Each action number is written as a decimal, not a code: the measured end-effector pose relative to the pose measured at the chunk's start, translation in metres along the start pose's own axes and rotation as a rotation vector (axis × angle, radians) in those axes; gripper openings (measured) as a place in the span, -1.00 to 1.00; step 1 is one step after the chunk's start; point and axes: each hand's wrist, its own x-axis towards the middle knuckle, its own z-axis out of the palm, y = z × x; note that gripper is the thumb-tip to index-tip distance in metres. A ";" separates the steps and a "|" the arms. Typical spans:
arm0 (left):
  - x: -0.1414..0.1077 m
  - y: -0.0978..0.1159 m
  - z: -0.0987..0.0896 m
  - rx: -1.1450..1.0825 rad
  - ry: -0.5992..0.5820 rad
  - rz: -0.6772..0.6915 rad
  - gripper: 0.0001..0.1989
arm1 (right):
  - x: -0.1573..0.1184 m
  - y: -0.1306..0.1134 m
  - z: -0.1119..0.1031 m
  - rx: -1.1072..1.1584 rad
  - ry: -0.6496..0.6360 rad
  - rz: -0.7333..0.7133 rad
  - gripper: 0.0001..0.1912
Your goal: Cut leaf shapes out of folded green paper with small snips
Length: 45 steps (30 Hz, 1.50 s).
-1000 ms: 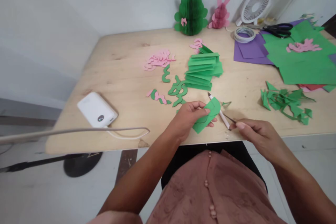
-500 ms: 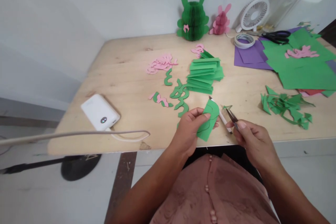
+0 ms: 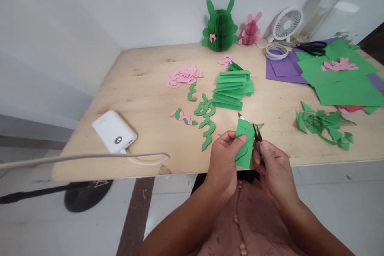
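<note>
Pinched upright in the left hand (image 3: pixel 221 164), a curved green paper piece (image 3: pixel 244 144) above the pale wooden table (image 3: pixel 138 104); small black snips (image 3: pixel 258 138), slightly spread, pinched in the right hand (image 3: pixel 276 178); any slip risking a miscut.

Home craft spot: wood worktop (image 3: pixel 144 88) w/ coloured paper sheets (image 3: pixel 345 88), scissors (image 3: pixel 312 48), mini fan (image 3: pixel 286 24), power bank (image 3: pixel 114 132), paper honeycomb bunnies (image 3: pixel 220 28).

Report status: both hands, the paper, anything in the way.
Left hand gripping green paper. Right hand holding small snips beside its edge. Green scraps well off to the right, not in the way.
</note>
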 end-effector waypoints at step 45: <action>0.002 -0.003 0.012 0.045 0.042 0.126 -0.83 | 0.005 0.001 0.015 0.257 0.153 0.129 -0.52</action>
